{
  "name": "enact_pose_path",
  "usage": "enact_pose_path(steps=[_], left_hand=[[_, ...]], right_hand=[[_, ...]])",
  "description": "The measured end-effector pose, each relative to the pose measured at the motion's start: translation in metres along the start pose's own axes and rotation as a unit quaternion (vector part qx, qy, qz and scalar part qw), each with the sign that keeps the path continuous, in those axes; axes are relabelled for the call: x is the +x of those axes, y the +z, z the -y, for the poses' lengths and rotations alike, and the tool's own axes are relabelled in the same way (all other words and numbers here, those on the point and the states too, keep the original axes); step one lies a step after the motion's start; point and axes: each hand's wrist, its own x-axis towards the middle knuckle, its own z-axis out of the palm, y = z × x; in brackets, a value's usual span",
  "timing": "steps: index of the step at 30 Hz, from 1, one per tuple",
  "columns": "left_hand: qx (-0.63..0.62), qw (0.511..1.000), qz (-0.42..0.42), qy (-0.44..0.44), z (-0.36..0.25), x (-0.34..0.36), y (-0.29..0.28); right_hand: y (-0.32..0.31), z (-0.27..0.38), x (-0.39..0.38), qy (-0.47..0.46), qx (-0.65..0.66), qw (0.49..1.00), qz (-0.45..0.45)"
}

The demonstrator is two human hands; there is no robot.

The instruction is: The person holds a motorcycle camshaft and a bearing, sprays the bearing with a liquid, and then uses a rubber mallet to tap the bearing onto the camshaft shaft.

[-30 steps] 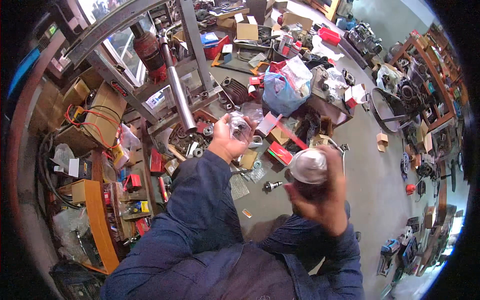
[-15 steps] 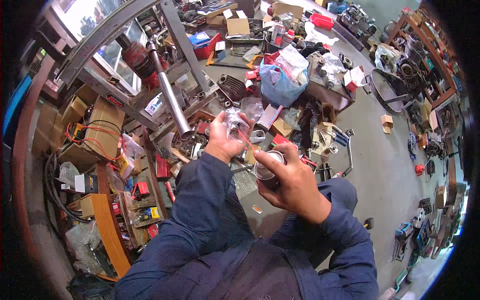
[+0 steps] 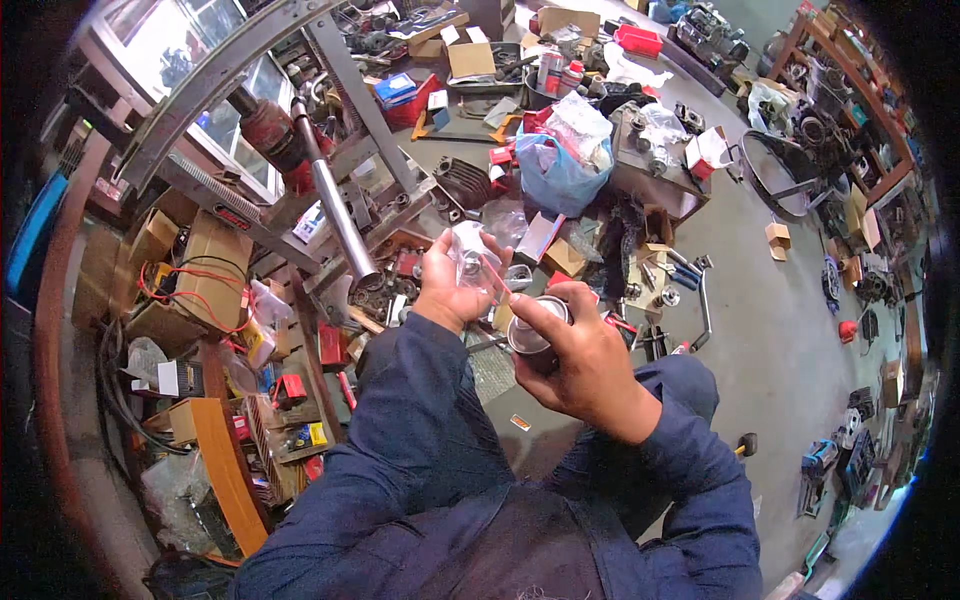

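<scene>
My left hand (image 3: 448, 292) is cupped, palm up, around a small clear plastic bag (image 3: 470, 240). Something dark and metallic shows inside it, too small to name. In my right hand (image 3: 595, 365) is a spray can (image 3: 534, 338), gripped around its body with the index finger on top at the nozzle. From the nozzle a thin red straw (image 3: 493, 272) points to the upper left, its tip at the bag. Both hands are in front of me, above my bent knees.
A press frame (image 3: 365, 90) with a shiny steel tube (image 3: 340, 215) stands at the left. Ahead lie a blue plastic bag (image 3: 565, 170), cartons and metal parts. An orange wooden board (image 3: 228, 480) is at the lower left. Shelving (image 3: 880, 180) lines the right side.
The plastic bag's upper part looks whiter than before. Both hands keep nearly the same places and grips; the surroundings have shifted slightly in the view.
</scene>
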Motion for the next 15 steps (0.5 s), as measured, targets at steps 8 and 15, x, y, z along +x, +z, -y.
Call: enact_pose_path(steps=[8,15], left_hand=[[0.007,0.999,0.035,-0.003,0.0028,-0.0035,0.0010],[0.023,0.998,0.053,-0.010,0.0047,-0.0055,0.0035]], right_hand=[[-0.0009,-0.0033,-0.0010,-0.006,0.004,1.000,0.005],[0.0017,-0.0043,-0.0014,-0.010,-0.008,1.000,-0.018]])
